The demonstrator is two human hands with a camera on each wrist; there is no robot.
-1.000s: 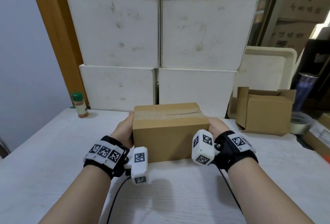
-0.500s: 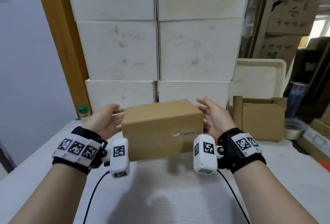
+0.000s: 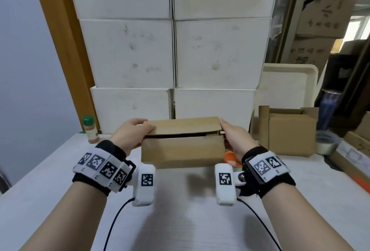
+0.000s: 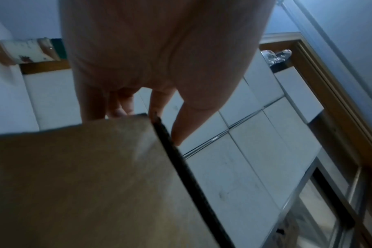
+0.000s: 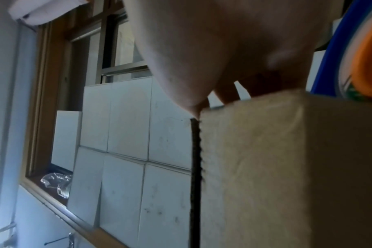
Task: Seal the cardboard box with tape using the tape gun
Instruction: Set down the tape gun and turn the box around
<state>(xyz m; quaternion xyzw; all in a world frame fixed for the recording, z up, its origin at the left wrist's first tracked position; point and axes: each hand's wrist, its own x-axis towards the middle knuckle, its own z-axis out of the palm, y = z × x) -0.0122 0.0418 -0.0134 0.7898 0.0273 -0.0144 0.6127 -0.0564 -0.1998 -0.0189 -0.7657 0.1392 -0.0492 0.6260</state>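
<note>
A brown cardboard box [image 3: 182, 152] hangs just above the white table [image 3: 180, 220], held between both hands. The side turned toward me has a flap [image 3: 180, 126] standing slightly ajar, with a dark gap under it. My left hand [image 3: 130, 134] grips the box's left end, thumb over the flap. My right hand [image 3: 234, 136] grips the right end, thumb at the flap's corner. The left wrist view shows the left hand [image 4: 149, 50] with its fingers behind the box [image 4: 85, 176]. An orange and blue tape gun [image 3: 231, 157] lies on the table behind the box, partly hidden.
Stacked white boxes [image 3: 172, 50] form a wall at the table's back. A green-capped jar [image 3: 90, 129] stands at the back left. On the right are a second open cardboard box [image 3: 288, 130], a tape roll [image 3: 326, 142] and a blue bottle [image 3: 327, 108].
The box rested on the table a second ago. Both hands lifted it and turned it over, so a side with a loose flap now faces me.
</note>
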